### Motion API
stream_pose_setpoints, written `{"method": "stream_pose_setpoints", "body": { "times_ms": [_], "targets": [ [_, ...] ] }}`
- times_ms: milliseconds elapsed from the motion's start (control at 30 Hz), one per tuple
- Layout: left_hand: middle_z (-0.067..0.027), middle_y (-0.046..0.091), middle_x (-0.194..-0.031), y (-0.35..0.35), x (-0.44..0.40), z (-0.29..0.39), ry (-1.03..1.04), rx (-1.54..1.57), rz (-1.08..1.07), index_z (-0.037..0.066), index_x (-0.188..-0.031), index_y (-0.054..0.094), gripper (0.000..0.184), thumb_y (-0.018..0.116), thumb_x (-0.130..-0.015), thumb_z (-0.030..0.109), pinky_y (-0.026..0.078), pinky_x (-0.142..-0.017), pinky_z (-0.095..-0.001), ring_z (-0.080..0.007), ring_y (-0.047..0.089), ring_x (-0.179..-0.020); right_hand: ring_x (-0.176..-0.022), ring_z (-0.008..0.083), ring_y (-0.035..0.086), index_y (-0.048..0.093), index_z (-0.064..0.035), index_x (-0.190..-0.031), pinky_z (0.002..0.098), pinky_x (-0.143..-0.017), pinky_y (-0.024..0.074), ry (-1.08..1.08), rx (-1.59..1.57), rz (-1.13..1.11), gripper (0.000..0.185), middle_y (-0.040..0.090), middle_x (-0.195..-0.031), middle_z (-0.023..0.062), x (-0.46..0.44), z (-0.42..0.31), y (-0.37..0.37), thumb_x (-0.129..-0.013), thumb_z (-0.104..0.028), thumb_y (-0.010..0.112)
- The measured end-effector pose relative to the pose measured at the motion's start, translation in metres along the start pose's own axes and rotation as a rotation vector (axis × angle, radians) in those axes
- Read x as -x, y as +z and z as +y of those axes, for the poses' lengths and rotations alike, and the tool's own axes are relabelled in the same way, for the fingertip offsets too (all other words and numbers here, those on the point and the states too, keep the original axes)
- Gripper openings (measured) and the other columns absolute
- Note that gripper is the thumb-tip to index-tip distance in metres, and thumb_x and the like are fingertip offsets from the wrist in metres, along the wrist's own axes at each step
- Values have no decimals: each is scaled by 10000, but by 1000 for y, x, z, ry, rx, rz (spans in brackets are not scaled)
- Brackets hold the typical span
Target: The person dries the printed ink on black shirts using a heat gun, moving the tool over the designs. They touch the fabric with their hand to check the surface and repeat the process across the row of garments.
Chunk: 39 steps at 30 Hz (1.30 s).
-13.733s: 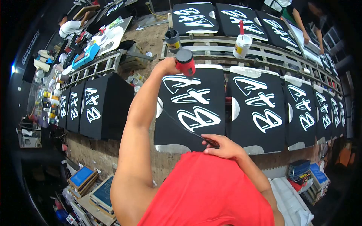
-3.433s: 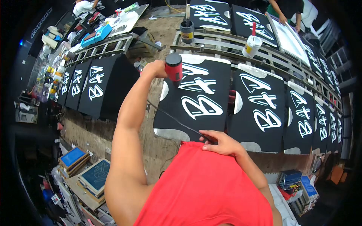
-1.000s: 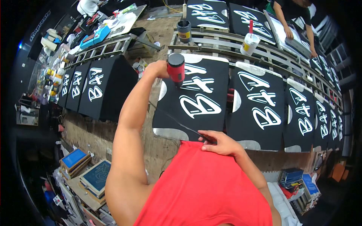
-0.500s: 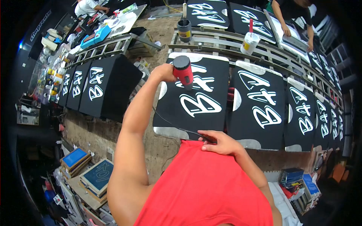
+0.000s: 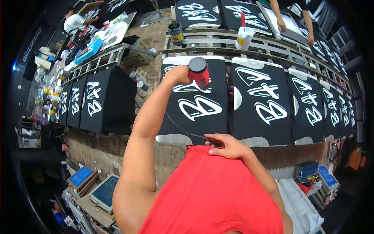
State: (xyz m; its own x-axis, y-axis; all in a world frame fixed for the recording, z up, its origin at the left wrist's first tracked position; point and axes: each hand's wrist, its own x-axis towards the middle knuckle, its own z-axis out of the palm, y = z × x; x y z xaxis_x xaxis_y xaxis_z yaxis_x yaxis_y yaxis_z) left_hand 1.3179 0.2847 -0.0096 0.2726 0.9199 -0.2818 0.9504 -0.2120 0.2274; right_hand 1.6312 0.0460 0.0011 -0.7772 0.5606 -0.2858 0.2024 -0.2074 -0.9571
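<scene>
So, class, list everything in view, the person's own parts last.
Lettered fabric pieces: six, black, near row; three, left; more beyond.
Handheld tool: one, red, black, over nearest piece.
Cord: one, black, lower centre.
Tubs: two, dark and white, upper centre.
Box: one, blue, upper left.
Framed panels: several, blue or teal, lower left.
Co-workers: two, white, dark clothing, upper left, upper right.
Shirt: one, red, bottom centre.
Left hand: one, bare, on tool.
Right hand: one, bare, on cord.

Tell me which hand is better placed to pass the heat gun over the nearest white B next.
The left hand, I'd judge: it grips the red heat gun, close to that white B on the black fabric. The right hand holds the cable by the red top.
</scene>
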Motion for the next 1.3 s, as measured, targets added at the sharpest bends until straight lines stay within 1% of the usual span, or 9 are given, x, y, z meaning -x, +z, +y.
{"method": "stream_pose_setpoints", "body": {
  "times_ms": [533,667,767,867,1000,1067,1133,1233,1300],
  "targets": [
    [-182,783,-1036,-22,2,34,71,-21,-82,115,-1142,770,490,865,-737,374,584,-892,-444,-358,747,-976,-989,159,685,509,0,-1518,319,-922,554,134,16,102,716,713,-1247,128,10,0,-13,-904,-193,822],
    [-192,759,-1134,-20,59,46,-54,636,28,-6,-1252,692,538,811,-850,331,557,-929,-395,-257,725,-1027,-1063,203,715,526,11,-1494,341,-897,579,302,60,492,691,676,-1346,164,-5,-8,-28,-889,-141,824],
    [-174,705,-1204,19,91,90,-60,981,98,-28,-1396,548,665,778,-878,320,546,-957,-396,-269,699,-1066,-1341,299,583,386,-10,-1586,436,-1107,489,-36,-60,587,944,560,-1497,182,-24,6,-39,-846,-294,900],
    [-211,623,-1226,49,119,154,131,1339,226,-43,-1422,413,720,779,-843,179,557,-954,-414,-305,679,-1097,-1335,269,571,285,14,-1618,405,-1127,458,-298,-282,586,1019,546,-1506,180,-41,-17,-45,-860,-293,893],
    [-228,343,-1504,97,126,198,429,1210,468,15,-1545,340,805,732,-850,123,336,-1213,-427,-367,422,-1411,-1097,148,651,646,-18,-1334,348,-960,533,-33,-130,775,541,700,-1195,58,-38,-31,-54,-894,-239,869],
    [-240,345,-1510,99,126,185,443,1374,304,54,-1623,289,933,766,-829,162,352,-1210,-461,-411,414,-1424,-1005,144,669,689,-26,-1256,339,-885,549,-44,-162,797,412,719,-1134,51,-35,-28,-71,-906,-179,843],
    [-233,351,-1563,94,128,152,520,1120,268,73,-1628,327,896,757,-856,222,363,-1207,-472,-404,399,-1458,-841,145,692,716,-43,-1172,328,-739,560,-2,-72,751,330,713,-965,47,-35,-13,-101,-891,-181,818],
    [-200,470,-1551,107,129,87,318,1033,333,88,-1511,515,689,744,-872,207,385,-1196,-447,-368,458,-1448,-667,126,650,723,-47,-964,329,-605,528,190,457,787,193,668,-737,19,-61,-33,-122,-821,-175,740],
    [-197,509,-1518,115,126,31,160,936,432,80,-1432,583,594,746,-863,128,403,-1192,-437,-361,488,-1427,-697,160,660,737,-32,-1031,352,-665,544,181,745,749,281,707,-795,59,-81,-36,-132,-824,-214,789]
  ]
}}
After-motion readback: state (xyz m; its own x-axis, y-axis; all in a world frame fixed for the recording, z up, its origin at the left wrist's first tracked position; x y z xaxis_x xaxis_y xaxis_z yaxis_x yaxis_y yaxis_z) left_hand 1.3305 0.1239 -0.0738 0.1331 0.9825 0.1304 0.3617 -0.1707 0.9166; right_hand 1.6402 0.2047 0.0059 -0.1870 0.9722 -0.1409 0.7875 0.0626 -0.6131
